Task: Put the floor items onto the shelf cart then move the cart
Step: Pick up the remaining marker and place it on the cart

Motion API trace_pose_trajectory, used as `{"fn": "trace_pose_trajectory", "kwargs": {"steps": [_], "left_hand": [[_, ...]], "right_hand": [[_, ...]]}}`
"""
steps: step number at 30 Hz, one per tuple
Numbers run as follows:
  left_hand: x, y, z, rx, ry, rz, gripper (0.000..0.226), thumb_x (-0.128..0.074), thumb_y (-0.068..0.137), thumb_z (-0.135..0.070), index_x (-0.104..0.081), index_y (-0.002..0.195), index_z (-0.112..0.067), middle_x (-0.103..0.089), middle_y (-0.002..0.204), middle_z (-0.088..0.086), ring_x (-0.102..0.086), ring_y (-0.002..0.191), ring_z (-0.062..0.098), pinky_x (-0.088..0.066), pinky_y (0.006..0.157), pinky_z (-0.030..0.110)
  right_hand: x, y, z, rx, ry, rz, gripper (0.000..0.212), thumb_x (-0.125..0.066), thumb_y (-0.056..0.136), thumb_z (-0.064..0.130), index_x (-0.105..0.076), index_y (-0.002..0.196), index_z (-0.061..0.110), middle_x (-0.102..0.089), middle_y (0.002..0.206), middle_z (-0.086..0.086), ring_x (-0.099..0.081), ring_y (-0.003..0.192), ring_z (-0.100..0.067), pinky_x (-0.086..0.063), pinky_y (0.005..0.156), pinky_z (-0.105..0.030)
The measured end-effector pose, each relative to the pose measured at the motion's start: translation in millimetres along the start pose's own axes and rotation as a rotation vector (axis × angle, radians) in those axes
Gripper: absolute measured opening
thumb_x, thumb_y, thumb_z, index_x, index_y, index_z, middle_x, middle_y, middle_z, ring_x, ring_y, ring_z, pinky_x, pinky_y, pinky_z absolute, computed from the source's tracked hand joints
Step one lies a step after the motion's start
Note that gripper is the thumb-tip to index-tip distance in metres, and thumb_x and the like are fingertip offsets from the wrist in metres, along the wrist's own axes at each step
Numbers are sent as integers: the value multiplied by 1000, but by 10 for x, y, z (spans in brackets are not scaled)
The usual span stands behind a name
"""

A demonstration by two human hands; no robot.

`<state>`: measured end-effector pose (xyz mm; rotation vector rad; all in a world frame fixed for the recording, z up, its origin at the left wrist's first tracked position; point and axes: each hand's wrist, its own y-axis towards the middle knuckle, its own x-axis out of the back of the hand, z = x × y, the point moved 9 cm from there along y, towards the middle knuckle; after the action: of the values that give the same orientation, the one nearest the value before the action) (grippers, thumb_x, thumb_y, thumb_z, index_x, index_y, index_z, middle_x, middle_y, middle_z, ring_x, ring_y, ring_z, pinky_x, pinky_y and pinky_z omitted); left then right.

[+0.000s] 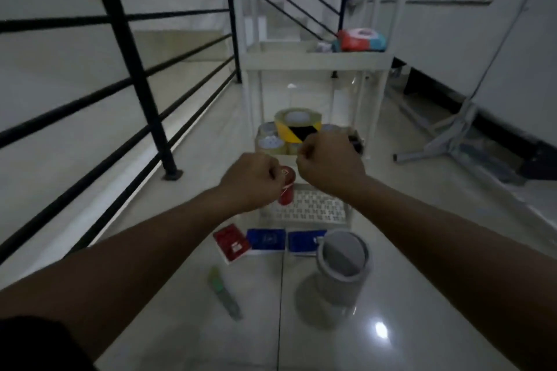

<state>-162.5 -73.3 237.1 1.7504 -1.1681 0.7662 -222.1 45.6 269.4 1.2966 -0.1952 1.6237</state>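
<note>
— Standing upright at our left hand (251, 179), the red can (287, 187) points its long axis up, above the shelf cart (316, 59) bottom tray.
— We curl that grip round it; our right hand (330, 159) is fisted, back up. Whether it holds anything, we cannot tell.
— Both arms reach forward.

This looks like a stair landing inside a home, though the dim view leaves that uncertain: a black metal stair railing (120, 48) runs from 9 to 12 o'clock, glossy pale floor tiles (187, 340) lie underfoot, and a white plastic shelf cart (316, 60) stands at 12.
</note>
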Motion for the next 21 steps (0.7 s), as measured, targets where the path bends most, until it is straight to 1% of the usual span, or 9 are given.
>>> {"fn": "trace_pose_trajectory", "kwargs": {"steps": [1,3,5,8,10,12,14,18,21], "left_hand": [[-125,-148,111,15,12,32,26,-51,75,-30,-68,65,-13,-71,69,5,-65,64,19,-56,63,40],[-357,-399,299,59,18,93,20,-55,78,-24,-69,70,-12,-72,74,6,-65,66,19,-56,63,38],[-591,-601,476,89,20,143,17,-56,77,-21,-70,72,-12,-72,74,5,-64,63,17,-57,61,36],[-850,-817,740,87,30,154,27,-50,76,-27,-70,75,-8,-71,74,8,-64,63,22,-56,61,35],[-1002,-930,944,78,31,142,30,-48,78,-27,-67,70,-5,-69,68,12,-63,59,26,-54,59,38],[-1136,-1044,1212,133,33,144,29,-48,79,-25,-66,67,-7,-69,65,10,-62,58,24,-52,57,39],[-1246,-1155,1486,214,27,158,27,-48,78,-27,-67,69,-11,-70,70,6,-63,63,20,-52,61,37],[-1411,-1372,1946,328,6,213,17,-56,79,-20,-70,80,-10,-72,82,6,-63,75,19,-49,66,30],[-1442,-1492,2215,374,-3,204,26,-53,73,-24,-71,86,-10,-72,87,7,-64,79,22,-42,66,25]], "right_hand": [[-197,-141,-17,-4,4,38,24,-55,79,21,-63,59,10,-57,52,-4,-51,45,-15,-43,44,-27],[-570,-389,-75,-25,21,104,19,-58,77,23,-68,65,12,-65,61,-5,-60,54,-18,-53,51,-31],[-933,-608,-139,-41,40,167,13,-60,75,20,-69,69,12,-67,68,-5,-62,61,-21,-54,57,-32],[-1439,-910,-281,-84,13,304,13,-61,79,21,-71,82,15,-70,77,-3,-65,68,-19,-59,65,-34],[-1741,-1078,-371,-96,6,371,14,-58,81,20,-70,83,14,-70,79,-3,-66,69,-18,-60,66,-36],[-2016,-1200,-420,-108,18,419,15,-58,81,19,-71,85,12,-71,81,-4,-66,71,-17,-60,67,-36],[-2280,-1277,-413,-105,41,453,16,-59,81,18,-72,87,13,-71,82,-3,-67,72,-16,-60,68,-35],[-2815,-1387,-307,-82,57,524,23,-59,85,26,-72,102,20,-71,99,2,-65,88,-12,-54,75,-24],[-3142,-1424,-132,-47,71,565,26,-61,87,31,-69,106,17,-69,103,0,-64,93,-15,-49,73,-24]]}}
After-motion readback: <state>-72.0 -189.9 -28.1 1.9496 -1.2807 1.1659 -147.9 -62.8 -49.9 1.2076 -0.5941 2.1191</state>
